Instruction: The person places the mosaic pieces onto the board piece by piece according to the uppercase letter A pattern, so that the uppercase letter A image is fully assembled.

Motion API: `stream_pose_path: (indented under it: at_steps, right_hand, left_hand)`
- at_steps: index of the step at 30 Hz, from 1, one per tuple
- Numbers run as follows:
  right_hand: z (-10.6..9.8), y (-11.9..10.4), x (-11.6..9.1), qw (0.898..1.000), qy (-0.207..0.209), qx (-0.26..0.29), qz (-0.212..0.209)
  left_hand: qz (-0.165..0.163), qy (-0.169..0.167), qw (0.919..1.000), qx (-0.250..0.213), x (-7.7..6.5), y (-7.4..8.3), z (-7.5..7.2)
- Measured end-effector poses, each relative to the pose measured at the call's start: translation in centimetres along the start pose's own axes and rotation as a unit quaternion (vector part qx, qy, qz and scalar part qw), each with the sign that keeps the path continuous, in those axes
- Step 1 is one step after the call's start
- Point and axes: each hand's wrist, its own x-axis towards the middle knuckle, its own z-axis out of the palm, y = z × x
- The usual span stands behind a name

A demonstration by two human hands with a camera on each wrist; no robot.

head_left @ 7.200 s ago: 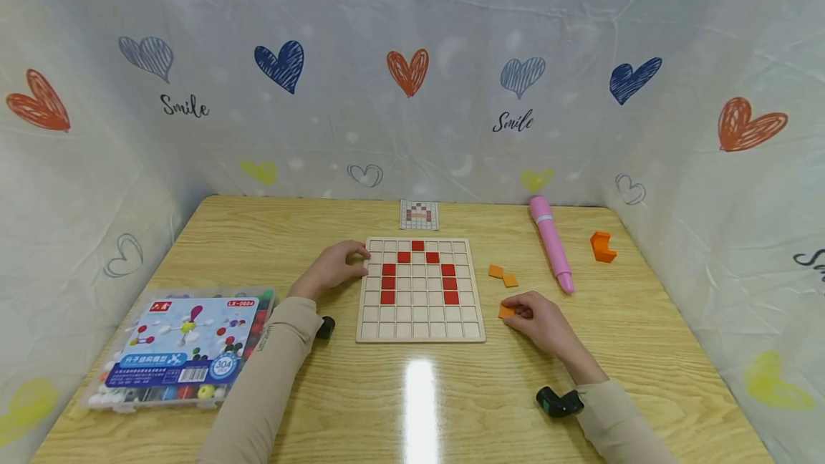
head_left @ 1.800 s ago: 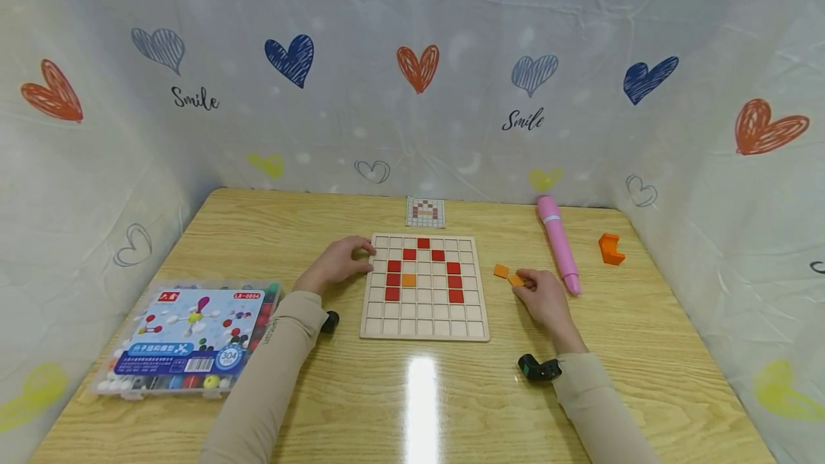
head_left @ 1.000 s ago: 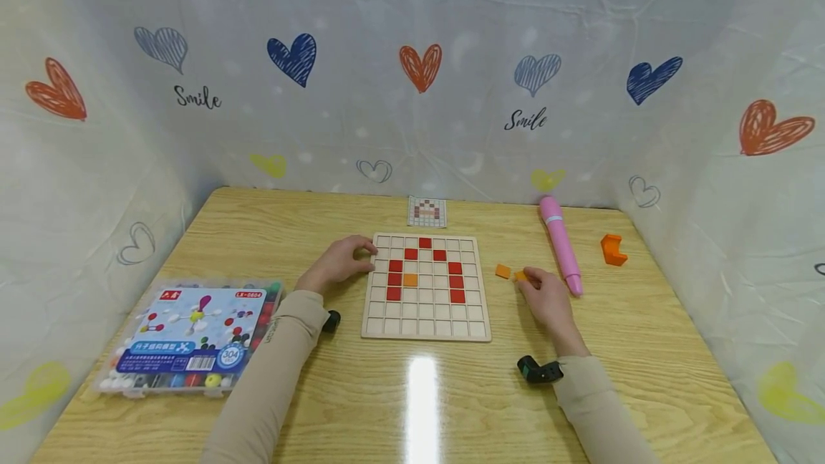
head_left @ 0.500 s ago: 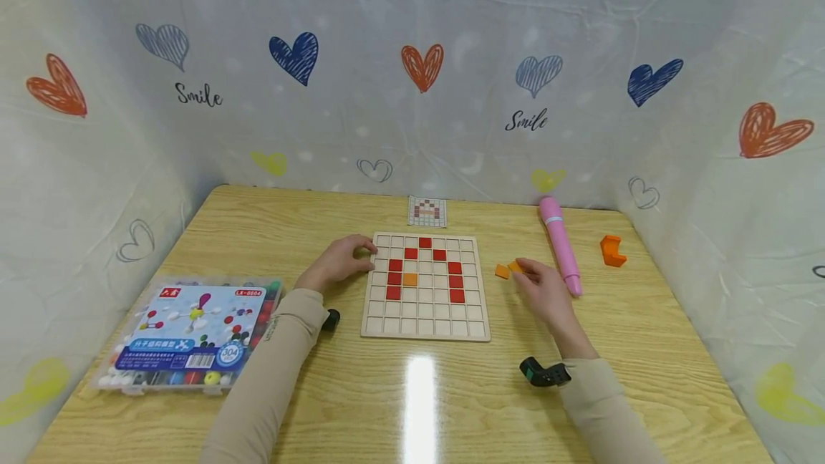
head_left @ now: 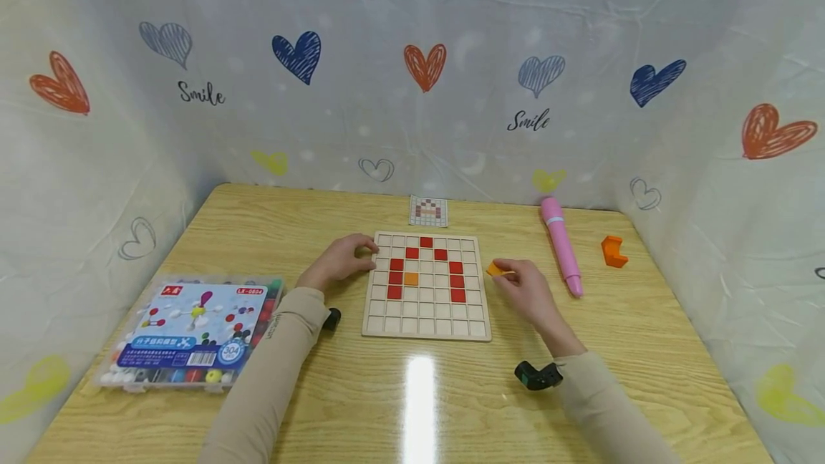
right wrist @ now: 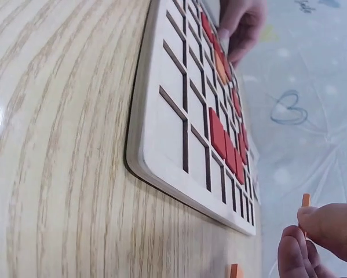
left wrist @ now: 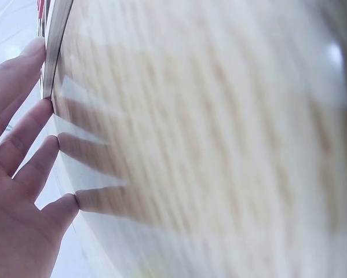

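Note:
A wooden grid board [head_left: 427, 330] lies mid-table, with red tiles [head_left: 395, 278] forming an arch and one orange tile [head_left: 410, 278] in a cell inside it. My left hand [head_left: 338, 260] rests at the board's left edge. In the left wrist view, the left fingers [left wrist: 31, 136] look loosely spread, with tips against the board's side and the tabletop. Just right of the board, my right hand [head_left: 525, 288] pinches an orange square tile [right wrist: 305, 200] between thumb and fingers, off the table. Another orange tile [right wrist: 236, 271] lies below it, mostly hidden in the head view.
Behind the board lies a small pattern card [head_left: 428, 212]. To the right are a pink pen-shaped tool [head_left: 561, 245] and an orange angular piece [head_left: 614, 252]. A clear case of coloured balls [head_left: 193, 331] sits at the left beside the left forearm.
Since the oldest frame, one orange tile has come to lie in the board. My right hand has since taken another orange tile and moved left toward the board; the left hand stays put.

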Motion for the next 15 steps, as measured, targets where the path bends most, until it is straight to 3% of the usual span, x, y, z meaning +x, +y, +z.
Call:
stream_pose_path:
  at_steps: [15]
  right_hand:
    - [3.7,-1.9,0.6,0.998,-0.055,-0.012,-0.015]
  left_hand:
    - [-0.004,-0.001,1.0,0.002,0.1,-0.1,0.0]
